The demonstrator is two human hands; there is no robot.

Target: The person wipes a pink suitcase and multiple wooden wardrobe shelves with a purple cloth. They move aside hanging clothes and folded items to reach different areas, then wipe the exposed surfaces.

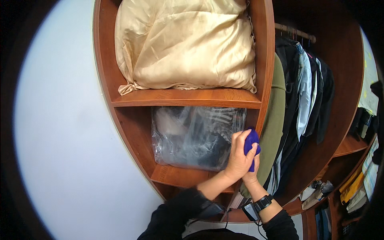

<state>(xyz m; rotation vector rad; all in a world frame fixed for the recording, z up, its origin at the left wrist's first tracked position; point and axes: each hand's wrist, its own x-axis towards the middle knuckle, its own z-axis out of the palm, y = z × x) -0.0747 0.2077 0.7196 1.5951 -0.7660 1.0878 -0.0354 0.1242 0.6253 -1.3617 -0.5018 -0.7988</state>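
Note:
A purple cloth (251, 144) is bunched between my two hands at the front edge of the upright wooden divider (264, 99). My left hand (238, 157) grips the cloth from the left, fingers bent over its top. Below and partly behind it, my right hand (251, 176) is also on the cloth; most of its fingers are hidden. Just left of the hands, a clear plastic bag (192, 144) with soft contents lies on the lower shelf (180, 175). A black watch-like device (262, 202) is strapped to my right wrist.
A shiny gold fabric bundle (192, 51) fills the upper shelf (186, 98). Right of the divider, an olive garment (274, 114) and several dark clothes (324, 99) hang from a rod (295, 32). A white wall (66, 120) borders the wardrobe's left side. Cables hang near my wrists.

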